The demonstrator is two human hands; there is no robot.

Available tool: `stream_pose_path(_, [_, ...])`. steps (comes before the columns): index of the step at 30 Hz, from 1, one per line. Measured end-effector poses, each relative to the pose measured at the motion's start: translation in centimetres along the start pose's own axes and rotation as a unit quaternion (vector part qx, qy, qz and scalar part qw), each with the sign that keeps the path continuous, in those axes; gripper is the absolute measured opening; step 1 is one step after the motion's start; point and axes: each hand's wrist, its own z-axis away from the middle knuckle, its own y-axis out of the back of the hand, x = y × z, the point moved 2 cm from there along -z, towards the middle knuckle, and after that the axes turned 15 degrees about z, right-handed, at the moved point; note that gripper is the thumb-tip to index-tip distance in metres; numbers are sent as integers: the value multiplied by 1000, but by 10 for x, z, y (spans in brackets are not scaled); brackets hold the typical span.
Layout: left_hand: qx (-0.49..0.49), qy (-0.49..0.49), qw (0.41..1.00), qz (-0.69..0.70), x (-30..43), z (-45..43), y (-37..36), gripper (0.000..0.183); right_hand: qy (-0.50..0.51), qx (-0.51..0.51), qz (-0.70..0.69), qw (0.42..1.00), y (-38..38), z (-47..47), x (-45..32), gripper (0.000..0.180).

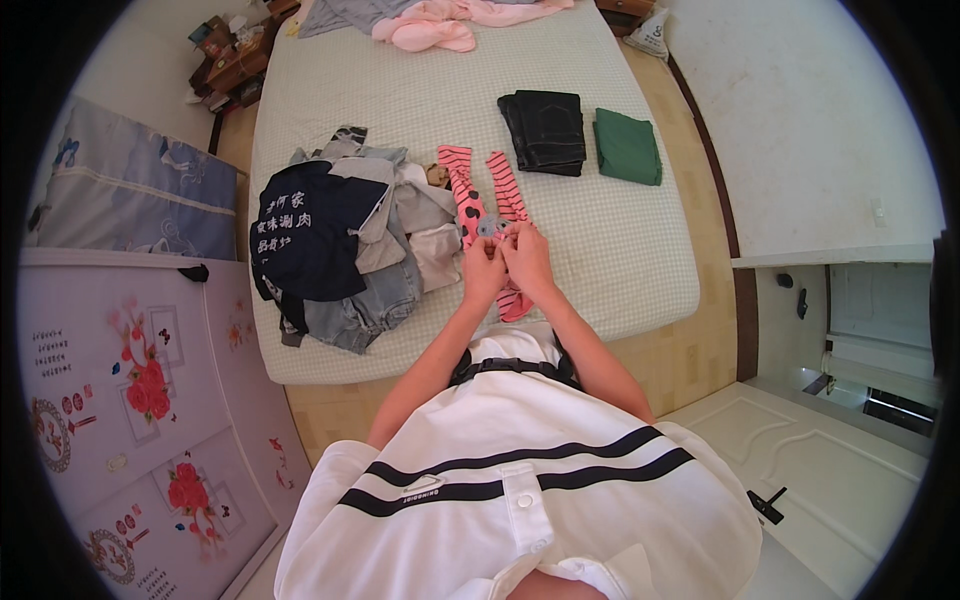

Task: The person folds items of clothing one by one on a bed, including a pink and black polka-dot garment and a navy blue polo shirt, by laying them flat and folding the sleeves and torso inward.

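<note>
A pink garment with dark stripes and spots (469,201) lies on the bed, its striped parts spread away from me and a striped end near my waist. Both hands meet over its middle, by a grey patch. My left hand (484,271) pinches the pink fabric with thumb and fingertips. Close against it, my right hand (526,259) pinches the same garment. Left of the hands is a heap of loose clothes, with a navy T-shirt bearing white writing (315,232) on top and blue denim (382,304) below.
Folded black jeans (551,133) and a folded green garment (628,148) lie on the bed (600,292) at the upper right. Pink fabric (427,28) lies at its far end. A flowered cabinet (225,360) stands at left, a white door (810,442) at lower right.
</note>
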Motion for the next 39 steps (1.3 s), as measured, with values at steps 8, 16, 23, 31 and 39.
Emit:
stream_pose_path(8, [-43,-35,996,-65,4,-2,0,20,5,-16,14,1000,-1,0,8,21])
stream_pose_path(16, [-67,-92,989,-89,-6,-16,5,16,101,-19,11,995,9,-2,1,20])
stream_pose_path(23, [-44,-15,999,27,-31,-15,9,12,178,10,28,984,8,-2,1,23])
stream_pose_path(31, [-35,16,998,43,-20,-9,10,15,147,-10,1,989,11,0,-2,29])
stream_pose_path(39, [-35,16,998,55,-21,-6,8,18,70,-6,-50,996,13,6,0,23])
